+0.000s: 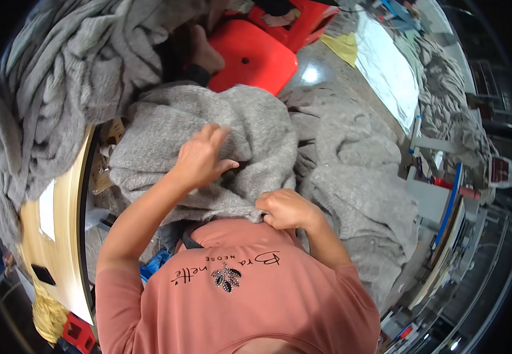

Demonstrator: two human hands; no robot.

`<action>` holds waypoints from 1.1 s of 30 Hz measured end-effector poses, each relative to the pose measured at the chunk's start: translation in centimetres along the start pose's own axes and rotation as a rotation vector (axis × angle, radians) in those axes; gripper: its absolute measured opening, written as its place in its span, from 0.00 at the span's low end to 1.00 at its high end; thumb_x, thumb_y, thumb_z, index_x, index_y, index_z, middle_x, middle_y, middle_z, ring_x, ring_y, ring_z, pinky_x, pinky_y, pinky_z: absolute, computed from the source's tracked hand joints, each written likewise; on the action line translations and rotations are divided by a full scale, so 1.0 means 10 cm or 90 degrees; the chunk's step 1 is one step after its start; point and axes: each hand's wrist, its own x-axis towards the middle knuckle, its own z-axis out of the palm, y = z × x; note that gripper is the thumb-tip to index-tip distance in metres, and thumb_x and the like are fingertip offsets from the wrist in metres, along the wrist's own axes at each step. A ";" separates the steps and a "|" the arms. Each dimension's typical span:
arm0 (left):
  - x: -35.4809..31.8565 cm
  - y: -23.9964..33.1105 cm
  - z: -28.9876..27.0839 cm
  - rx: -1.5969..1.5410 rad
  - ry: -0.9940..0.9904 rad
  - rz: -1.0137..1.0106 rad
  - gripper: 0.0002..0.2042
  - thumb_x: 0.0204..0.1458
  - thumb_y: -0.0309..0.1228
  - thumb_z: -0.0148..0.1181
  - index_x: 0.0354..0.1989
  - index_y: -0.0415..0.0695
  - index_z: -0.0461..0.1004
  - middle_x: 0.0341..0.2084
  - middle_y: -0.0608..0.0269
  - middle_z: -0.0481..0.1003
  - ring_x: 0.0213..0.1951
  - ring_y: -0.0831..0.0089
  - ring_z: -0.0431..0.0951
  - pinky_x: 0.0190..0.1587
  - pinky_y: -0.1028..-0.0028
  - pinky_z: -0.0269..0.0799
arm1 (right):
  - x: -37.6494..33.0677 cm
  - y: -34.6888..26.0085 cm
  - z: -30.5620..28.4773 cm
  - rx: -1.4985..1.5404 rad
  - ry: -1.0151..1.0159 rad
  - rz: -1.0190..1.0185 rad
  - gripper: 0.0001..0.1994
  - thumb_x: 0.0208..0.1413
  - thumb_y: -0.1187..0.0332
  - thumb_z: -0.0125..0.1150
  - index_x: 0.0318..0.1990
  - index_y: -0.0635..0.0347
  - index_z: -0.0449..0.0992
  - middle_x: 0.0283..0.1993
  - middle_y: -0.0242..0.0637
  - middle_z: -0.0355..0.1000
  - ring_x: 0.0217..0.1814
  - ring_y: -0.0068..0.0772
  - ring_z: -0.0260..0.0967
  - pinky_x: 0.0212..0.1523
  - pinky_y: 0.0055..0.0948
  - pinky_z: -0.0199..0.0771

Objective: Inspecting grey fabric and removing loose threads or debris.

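Left hand [200, 159]: laid palm-down on the grey fleece piece [208, 133], fingers spread and slightly bent, thumb out to the side, pressing into the cloth rather than closed round it. The grip is apart.

Right hand [285, 209]: fist closed, knuckles up, clamped on the near edge of the same grey fleece piece, just above the chest of the salmon-pink shirt [238, 301]. The shirt front carries dark lettering and a small dark leaf-shaped emblem.

Position of the fleece piece: bunched in the person's lap, centre of view, between the two hands. A further spread of grey fleece [350, 171] lies beside it on the right, touching it. A large heap of grey fleece [49, 88] is piled at upper left.

Surroundings: a red plastic stool [253, 56] stands beyond the fleece piece on a glossy floor; another person's bare foot [205, 50] rests at its left edge. A curved pale-wood bench edge [61, 224] runs down the left side, with brown cardboard scraps [105, 159] just inside it. A yellow cloth [341, 47] and a white sheet [388, 68] lie at upper right. A red crate [79, 333] sits at lower left. Labels on items at right are too small to make out.
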 end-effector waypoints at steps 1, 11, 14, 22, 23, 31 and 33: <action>-0.05 -0.04 0.20 0.032 -0.081 -0.074 0.24 0.38 0.30 0.62 0.45 0.36 0.63 0.39 0.45 0.65 0.34 0.50 0.72 0.32 0.61 0.70 | -0.10 -0.05 -0.01 0.007 0.044 0.016 0.10 0.36 0.73 0.54 0.31 0.64 0.70 0.32 0.42 0.67 0.36 0.47 0.67 0.35 0.39 0.66; 0.22 0.73 -0.45 -0.451 0.020 -0.084 0.10 0.41 0.20 0.48 0.33 0.33 0.72 0.26 0.58 0.73 0.29 0.70 0.72 0.36 0.72 0.67 | 0.57 -0.55 0.32 0.353 0.110 -0.382 0.26 0.45 0.60 0.58 0.52 0.62 0.63 0.43 0.48 0.70 0.41 0.40 0.70 0.43 0.32 0.68; 0.36 1.39 -0.93 -0.325 0.038 0.269 0.11 0.43 0.21 0.52 0.37 0.32 0.71 0.36 0.59 0.73 0.38 0.67 0.72 0.43 0.71 0.65 | 0.44 -0.77 -0.06 0.040 0.130 -0.212 0.33 0.50 0.62 0.53 0.61 0.63 0.48 0.55 0.49 0.61 0.55 0.34 0.60 0.53 0.27 0.60; -0.03 2.67 -1.18 -0.975 -0.099 0.095 0.33 0.49 0.47 0.43 0.60 0.38 0.50 0.57 0.49 0.56 0.58 0.56 0.57 0.57 0.59 0.55 | -0.70 -0.73 0.20 0.021 0.866 -0.026 0.30 0.50 0.67 0.51 0.60 0.66 0.49 0.58 0.51 0.58 0.58 0.39 0.57 0.56 0.32 0.58; 0.12 3.13 -1.08 -0.968 -0.147 0.198 0.32 0.48 0.43 0.44 0.60 0.37 0.50 0.56 0.49 0.57 0.56 0.57 0.59 0.55 0.61 0.57 | -1.20 -0.69 0.40 0.006 0.950 -0.010 0.30 0.50 0.67 0.50 0.60 0.67 0.50 0.58 0.51 0.57 0.58 0.40 0.56 0.56 0.32 0.57; 0.48 4.29 -0.86 -0.610 -0.466 0.647 0.26 0.43 0.21 0.53 0.54 0.32 0.58 0.44 0.55 0.69 0.41 0.69 0.74 0.39 0.75 0.69 | -2.78 -0.20 0.45 0.011 1.536 0.123 0.28 0.50 0.73 0.48 0.59 0.70 0.51 0.60 0.52 0.53 0.61 0.45 0.53 0.58 0.37 0.55; 0.50 4.13 -0.79 -0.432 -0.541 0.444 0.21 0.44 0.21 0.56 0.50 0.33 0.64 0.36 0.58 0.75 0.36 0.75 0.76 0.38 0.80 0.69 | -2.56 -0.22 0.65 0.046 1.656 0.156 0.27 0.50 0.74 0.48 0.59 0.71 0.51 0.61 0.53 0.52 0.61 0.46 0.53 0.59 0.38 0.54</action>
